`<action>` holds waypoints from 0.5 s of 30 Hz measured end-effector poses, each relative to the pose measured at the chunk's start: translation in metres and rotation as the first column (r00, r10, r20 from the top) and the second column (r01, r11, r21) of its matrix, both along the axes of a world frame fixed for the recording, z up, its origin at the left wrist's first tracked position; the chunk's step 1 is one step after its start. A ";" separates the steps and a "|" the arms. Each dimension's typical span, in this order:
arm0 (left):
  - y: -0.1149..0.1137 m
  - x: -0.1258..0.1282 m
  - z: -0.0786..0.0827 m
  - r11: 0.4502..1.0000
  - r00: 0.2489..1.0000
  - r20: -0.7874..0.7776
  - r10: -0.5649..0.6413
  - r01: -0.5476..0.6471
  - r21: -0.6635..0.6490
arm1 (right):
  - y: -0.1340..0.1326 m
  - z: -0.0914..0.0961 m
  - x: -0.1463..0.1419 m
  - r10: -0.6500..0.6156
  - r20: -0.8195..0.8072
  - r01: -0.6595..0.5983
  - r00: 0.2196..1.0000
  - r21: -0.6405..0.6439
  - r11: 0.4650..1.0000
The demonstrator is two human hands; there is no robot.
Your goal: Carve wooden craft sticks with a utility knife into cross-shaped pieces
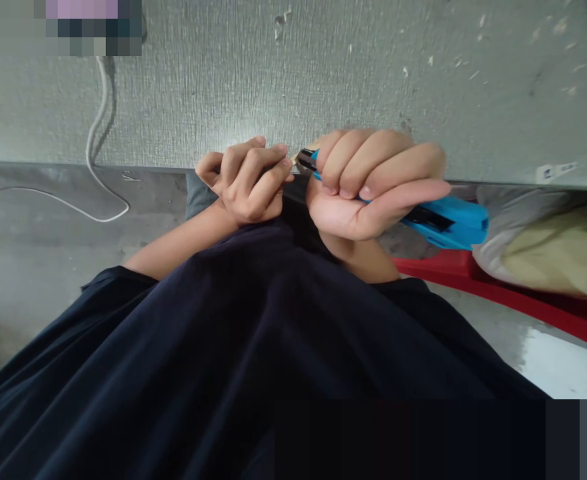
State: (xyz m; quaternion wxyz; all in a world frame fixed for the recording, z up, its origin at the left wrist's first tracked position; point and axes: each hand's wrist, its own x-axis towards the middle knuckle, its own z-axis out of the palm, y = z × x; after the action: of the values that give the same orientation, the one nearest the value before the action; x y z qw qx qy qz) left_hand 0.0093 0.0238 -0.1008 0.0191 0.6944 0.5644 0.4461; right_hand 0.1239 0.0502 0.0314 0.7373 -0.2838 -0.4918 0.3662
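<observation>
step in hand: judged to be close blade work at the near edge of the grey table [198, 87]. the right hand [378, 183] is closed around a blue cutter [438, 230], fingers wrapped over the handle and thumb lying out along it. the cutter is tilted, its black tip pointing at the left hand [250, 180], its butt end out past the right palm. the left hand is curled, fingertips drawn in just beside that tip; whether they pinch anything cannot be told. a pale sliver [314, 144] shows by the tip, partly behind the right fingers.

next move: in this inspector's judgement, it calls for a steady left hand, fingertips clear of the blade's line, and a short, controlled stroke.

not verified: the cutting edge itself, too small to separate from the pale material; both palms' far sides; the nature of the flecks [406, 71] on the table. a blocked-out patch at upper left masks the upper end of the cable [104, 100]; another covers the lower right of the dark shirt [213, 320].
</observation>
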 end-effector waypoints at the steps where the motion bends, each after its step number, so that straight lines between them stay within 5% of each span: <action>1: 0.000 0.000 -0.001 1.000 1.000 -0.013 -0.007 0.007 0.028 | -0.002 0.005 0.002 -0.024 0.022 0.024 0.999 0.012 1.000; 6: 0.006 0.001 -0.002 0.984 1.000 0.002 0.003 -0.003 -0.179 | -0.014 0.044 0.023 -0.329 0.185 0.329 0.926 0.031 0.944; 9: 0.010 0.001 -0.005 0.989 0.998 0.008 0.054 -0.053 -0.138 | -0.016 0.060 0.030 -0.186 0.323 0.213 0.928 -0.052 0.976; 11: 0.010 -0.001 -0.008 0.994 0.999 0.010 0.052 -0.051 -0.096 | -0.013 0.060 0.027 -0.202 0.173 0.191 0.964 0.075 0.979; 15: 0.011 -0.005 -0.013 0.997 0.999 0.040 0.016 -0.013 -0.077 | 0.000 0.043 0.017 0.088 0.011 -0.088 0.996 0.215 0.973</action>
State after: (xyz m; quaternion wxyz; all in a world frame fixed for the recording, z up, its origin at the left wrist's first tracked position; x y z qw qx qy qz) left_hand 0.0039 0.0346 -0.1138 0.0538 0.6799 0.5857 0.4380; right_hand 0.1407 0.0500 0.0746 0.7464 -0.1806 -0.5409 0.3430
